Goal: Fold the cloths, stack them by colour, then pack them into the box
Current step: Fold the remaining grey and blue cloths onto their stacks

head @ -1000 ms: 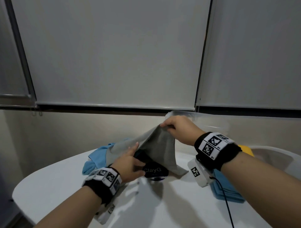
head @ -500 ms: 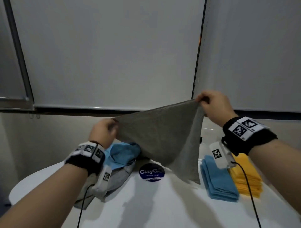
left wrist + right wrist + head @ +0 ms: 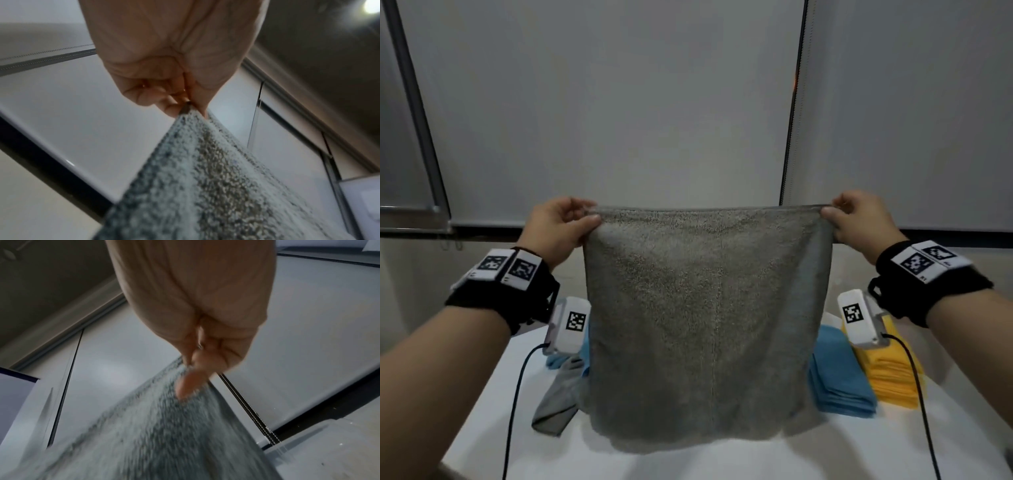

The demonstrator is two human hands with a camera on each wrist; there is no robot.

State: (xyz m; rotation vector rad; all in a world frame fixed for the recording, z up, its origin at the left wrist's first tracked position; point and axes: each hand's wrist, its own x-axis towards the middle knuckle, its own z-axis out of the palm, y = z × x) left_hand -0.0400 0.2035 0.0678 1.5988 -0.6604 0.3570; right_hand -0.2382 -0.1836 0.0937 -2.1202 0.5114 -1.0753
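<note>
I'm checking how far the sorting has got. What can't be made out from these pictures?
- Head view: the grey cloth, pinched at its top corners by the left hand and right hand, hides the table's middle.
- The unfolded pile and blue stack are partly covered, so no count.
- The box isn't visible.
- Wrist views: only cloth and blinds, blurred.

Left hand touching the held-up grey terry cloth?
Touching. The left wrist view shows the left hand pinching a top corner of the grey terry cloth; the head view confirms it.

Left hand [image 3: 558, 224] and right hand [image 3: 859, 219] raised apart, fingers pinched.
</note>
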